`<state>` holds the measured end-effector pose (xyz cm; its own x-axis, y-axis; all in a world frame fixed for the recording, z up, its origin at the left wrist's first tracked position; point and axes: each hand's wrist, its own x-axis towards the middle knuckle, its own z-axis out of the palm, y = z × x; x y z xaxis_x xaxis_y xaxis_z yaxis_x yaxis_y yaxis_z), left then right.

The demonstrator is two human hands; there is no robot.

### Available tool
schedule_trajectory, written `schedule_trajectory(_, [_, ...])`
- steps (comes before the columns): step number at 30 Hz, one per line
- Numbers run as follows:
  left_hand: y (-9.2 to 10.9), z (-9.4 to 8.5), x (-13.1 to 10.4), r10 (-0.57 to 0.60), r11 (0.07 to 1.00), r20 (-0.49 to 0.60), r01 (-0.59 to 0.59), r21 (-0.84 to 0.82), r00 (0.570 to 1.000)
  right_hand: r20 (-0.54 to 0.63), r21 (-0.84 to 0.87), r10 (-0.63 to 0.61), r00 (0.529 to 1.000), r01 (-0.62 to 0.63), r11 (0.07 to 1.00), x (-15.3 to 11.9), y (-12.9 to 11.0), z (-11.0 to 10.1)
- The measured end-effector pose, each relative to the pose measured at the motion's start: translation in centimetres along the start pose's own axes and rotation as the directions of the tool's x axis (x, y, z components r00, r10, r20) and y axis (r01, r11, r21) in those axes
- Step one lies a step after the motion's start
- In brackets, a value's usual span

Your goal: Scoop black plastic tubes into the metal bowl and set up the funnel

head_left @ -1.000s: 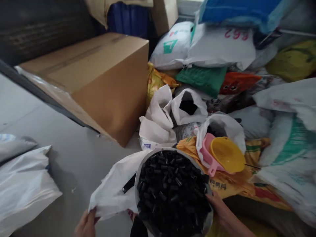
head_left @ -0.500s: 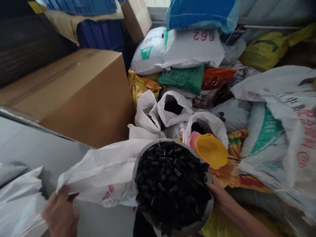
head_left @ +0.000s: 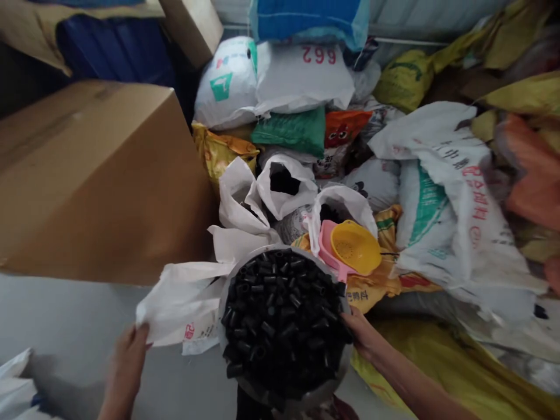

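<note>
Since half a second ago our left hand (head_left: 129, 356) has drawn the white sack (head_left: 184, 297) in closer, fingers pinched shut on its edge. Our right hand (head_left: 361, 335) grips the rim of the metal basin (head_left: 286, 399), heaped with black plastic tubes (head_left: 282, 318). Just beyond sit a yellow scoop (head_left: 355, 248), a cardboard box (head_left: 96, 181) and piled sacks (head_left: 301, 79).

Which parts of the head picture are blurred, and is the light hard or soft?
Head view: soft, even light, no glare; the black tubes in the bowl are fairly sharp; the right-edge sacks and left hand are smeared; the cardboard box edges look bent.
</note>
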<state>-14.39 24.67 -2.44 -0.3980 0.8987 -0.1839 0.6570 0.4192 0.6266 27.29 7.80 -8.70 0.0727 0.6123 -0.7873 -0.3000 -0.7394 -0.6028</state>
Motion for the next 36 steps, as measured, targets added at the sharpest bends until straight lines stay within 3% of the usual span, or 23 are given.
schedule_trajectory(2, [0.9, 0.2, -0.1, 0.075, 0.987, 0.029, -0.078, 0.139, 0.997, -0.027, 0.033, -0.040, 0.999, 0.041, 0.999, 0.6, 0.1, 1.4])
schedule_trajectory(3, [2.0, 0.3, -0.4, 0.177, 0.965, 0.028, -0.179, 0.194, 0.984, -0.024, 0.035, -0.046, 0.999, 0.047, 0.998, 0.8, 0.0, 2.0])
schedule_trajectory(4, [3.5, 0.5, -1.0, 0.328, 0.914, 0.038, -0.327, 0.238, 0.944, -0.015, 0.035, -0.046, 0.999, 0.047, 0.998, 0.9, -0.2, 2.6])
schedule_trajectory(5, [5.3, 0.8, -1.8, 0.503, 0.827, 0.087, -0.508, 0.243, 0.860, -0.002, 0.033, -0.048, 0.999, 0.048, 0.998, 0.9, -0.5, 3.1])
schedule_trajectory(6, [7.5, 1.4, -2.8, 0.683, 0.681, 0.143, -0.696, 0.229, 0.716, 0.012, 0.031, -0.051, 0.999, 0.051, 0.998, 0.9, -1.0, 3.6])
schedule_trajectory(7, [9.9, 2.2, -3.9, 0.818, 0.487, 0.236, -0.850, 0.202, 0.525, 0.024, 0.032, -0.055, 0.998, 0.055, 0.998, 0.8, -1.6, 4.1])
schedule_trajectory(9, [14.9, 4.3, -6.6, 0.886, 0.109, 0.442, -0.989, 0.096, 0.140, 0.054, 0.040, -0.078, 0.995, 0.076, 0.996, 0.7, -2.7, 5.0])
schedule_trajectory(10, [17.1, 5.6, -8.0, 0.852, -0.011, 0.523, -1.000, 0.023, 0.002, 0.062, 0.043, -0.094, 0.994, 0.092, 0.995, 0.6, -3.3, 5.4])
schedule_trajectory(12, [20.7, 8.5, -10.4, 0.760, -0.102, 0.626, -0.984, -0.148, -0.173, 0.033, 0.049, -0.132, 0.991, 0.130, 0.990, 0.6, -4.0, 6.1])
schedule_trajectory(14, [22.8, 11.1, -11.8, 0.670, -0.154, 0.684, -0.955, -0.252, -0.288, -0.044, 0.062, -0.171, 0.984, 0.174, 0.983, 0.8, -4.4, 6.7])
schedule_trajectory(15, [23.3, 12.2, -12.1, 0.619, -0.173, 0.714, -0.944, -0.281, -0.326, -0.078, 0.069, -0.182, 0.980, 0.187, 0.980, 0.9, -4.5, 7.0])
schedule_trajectory(17, [23.4, 13.5, -12.0, 0.536, -0.197, 0.767, -0.936, -0.293, -0.353, -0.073, 0.068, -0.185, 0.980, 0.190, 0.979, 1.2, -4.7, 7.3])
schedule_trajectory(18, [23.2, 13.7, -11.7, 0.508, -0.197, 0.789, -0.939, -0.283, -0.345, -0.038, 0.058, -0.176, 0.984, 0.178, 0.982, 1.3, -4.7, 7.4])
schedule_trajectory(22, [22.1, 12.4, -9.7, 0.523, -0.149, 0.807, -0.962, -0.230, -0.274, 0.113, 0.013, -0.135, 0.984, 0.134, 0.991, 1.8, -5.1, 7.3])
schedule_trajectory(26, [22.0, 11.0, -8.5, 0.570, -0.093, 0.797, -0.979, -0.182, -0.202, 0.158, -0.005, -0.111, 0.981, 0.113, 0.994, 1.8, -5.4, 7.0])
schedule_trajectory(30, [22.3, 10.9, -8.2, 0.544, -0.065, 0.828, -0.991, -0.117, -0.134, 0.173, -0.014, -0.126, 0.977, 0.130, 0.991, 1.4, -6.0, 6.8])
schedule_trajectory(36, [23.4, 10.5, -8.1, 0.596, -0.046, 0.791, -0.990, -0.134, -0.134, 0.128, -0.053, -0.201, 0.971, 0.209, 0.976, 1.3, -6.6, 5.9])
